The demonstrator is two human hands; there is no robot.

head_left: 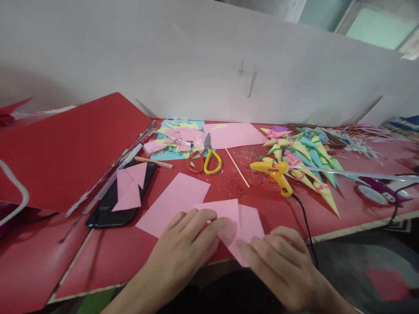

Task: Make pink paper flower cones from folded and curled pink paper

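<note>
My left hand (193, 237) and right hand (284, 261) pinch the pink paper (250, 222), likely steadying its fold; glue gun (275, 169) at one o'clock, seemingly for reach

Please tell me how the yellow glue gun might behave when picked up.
The glue gun probably feels tail-heavy, given the long clear stick behind it. Its black cord may tug, and the stick could brush the nearby paper cones.

The left hand (188, 240) and right hand (284, 261) cover parts of the pink paper (250, 220). Pink scraps (126, 183) hide some of the black phone (101, 215). The left edge cuts off the red board (75, 148).
</note>
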